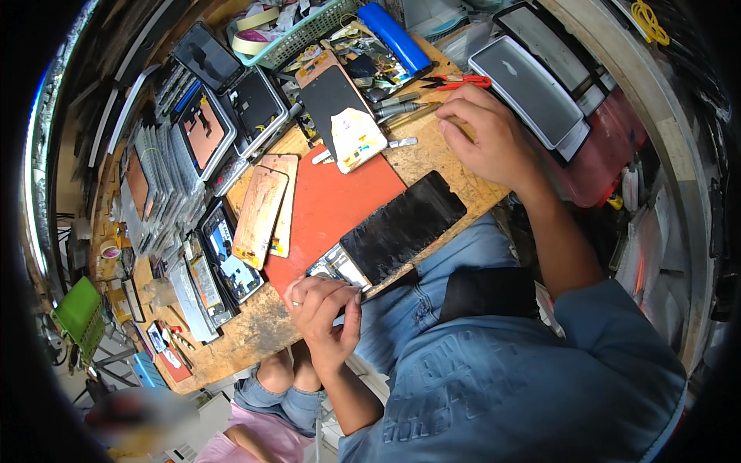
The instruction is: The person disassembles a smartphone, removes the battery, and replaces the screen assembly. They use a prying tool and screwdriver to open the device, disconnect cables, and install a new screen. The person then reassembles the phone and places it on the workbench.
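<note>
Head view, left hand: the left hand [323,309] is curled at the near edge of the wooden bench [255,332], fingers bent and pressed together on the lower corner of the opened phone [394,231]; a ring shows on one finger.
Head view, opened phone: it lies slanting up and away from that grip, dark back panel uppermost, with bare circuitry showing at the end just beside the fingertips. Part of it lies on the red mat [332,204], and its lower edge overhangs the bench above the person's jeans.
Head view, right hand: the right hand [482,135] rests on the bench well apart from the phone, fingers loosely curled; whether it pinches anything, I cannot tell.
Beside the right hand: red-handled cutters [455,81] just beyond the knuckles, and a few pen-like tools [405,108] to their left.
Beyond the left grip: two copper-coloured panels [262,212] at the mat's left edge, a black phone with a pale sheet on it [340,116] at the mat's far end, a green basket [309,31] further off.
</note>
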Motion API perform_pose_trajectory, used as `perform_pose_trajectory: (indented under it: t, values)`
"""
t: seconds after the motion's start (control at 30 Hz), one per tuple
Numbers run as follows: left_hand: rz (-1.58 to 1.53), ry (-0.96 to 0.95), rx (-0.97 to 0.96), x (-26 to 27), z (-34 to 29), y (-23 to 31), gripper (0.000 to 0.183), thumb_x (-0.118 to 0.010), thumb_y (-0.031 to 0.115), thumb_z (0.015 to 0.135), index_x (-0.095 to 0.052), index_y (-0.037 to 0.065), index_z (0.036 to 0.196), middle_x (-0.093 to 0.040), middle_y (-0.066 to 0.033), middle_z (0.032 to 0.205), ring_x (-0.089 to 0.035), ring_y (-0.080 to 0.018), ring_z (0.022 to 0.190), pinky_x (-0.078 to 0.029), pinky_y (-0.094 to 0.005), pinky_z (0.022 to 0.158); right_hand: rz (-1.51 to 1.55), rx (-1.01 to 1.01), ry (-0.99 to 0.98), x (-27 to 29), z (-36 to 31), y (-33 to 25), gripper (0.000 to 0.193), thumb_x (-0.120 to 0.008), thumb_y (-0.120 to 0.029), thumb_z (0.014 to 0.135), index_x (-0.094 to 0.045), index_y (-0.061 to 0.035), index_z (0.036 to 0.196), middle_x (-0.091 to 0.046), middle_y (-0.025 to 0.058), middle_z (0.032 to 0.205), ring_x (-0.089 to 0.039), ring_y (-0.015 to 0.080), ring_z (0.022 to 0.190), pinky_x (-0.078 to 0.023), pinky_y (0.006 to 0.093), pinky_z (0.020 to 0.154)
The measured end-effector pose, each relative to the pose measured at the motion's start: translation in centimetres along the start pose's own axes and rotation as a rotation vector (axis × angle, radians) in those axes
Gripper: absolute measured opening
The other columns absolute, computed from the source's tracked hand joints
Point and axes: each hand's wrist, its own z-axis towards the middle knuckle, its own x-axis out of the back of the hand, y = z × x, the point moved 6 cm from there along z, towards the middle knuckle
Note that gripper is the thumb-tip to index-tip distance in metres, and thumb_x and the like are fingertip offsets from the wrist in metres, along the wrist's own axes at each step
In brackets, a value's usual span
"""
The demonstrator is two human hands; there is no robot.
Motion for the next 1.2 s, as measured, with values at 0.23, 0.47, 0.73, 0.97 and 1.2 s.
perform_pose_trajectory:
  t: [0.23,0.47,0.73,0.97,1.2]
  values:
    - [0.014,0.005,0.011,0.06,-0.39,-0.1,0.014,-0.084,0.008,0.082,-0.08,0.01,0.094,-0.073,-0.0029,0.097,-0.067,-0.0275,0.101,-0.044,-0.0492,0.106,0.016,0.032,0.001,-0.23,0.21,-0.16,0.013,-0.077,-0.004,0.094,-0.073,0.0023,0.105,-0.068,0.0156,0.102,-0.071,0.0373,0.093,-0.057,0.0459,0.083]
    - [0.006,-0.002,-0.011,0.08,-0.08,-0.06,0.015,-0.085,0.007,0.081,-0.08,0.011,0.094,-0.074,-0.0025,0.098,-0.067,-0.0271,0.101,-0.043,-0.0493,0.107,-0.002,-0.024,-0.022,-0.12,0.19,-0.02,0.013,-0.077,-0.004,0.095,-0.074,0.002,0.106,-0.068,0.0155,0.103,-0.071,0.0364,0.095,-0.057,0.0439,0.085]
    - [0.017,0.01,-0.013,-0.05,-0.18,-0.14,0.014,-0.085,0.007,0.083,-0.079,0.011,0.094,-0.074,-0.0022,0.099,-0.067,-0.0266,0.102,-0.043,-0.049,0.106,-0.025,0.0,0.005,-0.08,0.37,-0.32,0.013,-0.076,-0.004,0.094,-0.074,0.0023,0.105,-0.068,0.0167,0.102,-0.071,0.0382,0.094,-0.058,0.0455,0.084]
    - [0.02,0.002,-0.021,0.06,-0.17,-0.1,0.015,-0.085,0.007,0.083,-0.079,0.012,0.096,-0.073,-0.0017,0.099,-0.067,-0.0261,0.102,-0.043,-0.0498,0.107,-0.009,-0.032,0.0,-0.07,0.3,-0.16,0.012,-0.076,-0.004,0.094,-0.074,0.0017,0.105,-0.069,0.0164,0.102,-0.071,0.0385,0.094,-0.058,0.0456,0.085]
    - [0.013,0.003,-0.012,-0.16,-0.26,-0.29,0.015,-0.085,0.008,0.083,-0.08,0.012,0.096,-0.074,-0.0009,0.1,-0.068,-0.0257,0.102,-0.043,-0.0498,0.108,-0.017,-0.037,-0.01,-0.22,0.3,-0.18,0.013,-0.076,-0.004,0.094,-0.074,0.002,0.105,-0.069,0.0166,0.103,-0.072,0.0384,0.095,-0.058,0.0452,0.085]
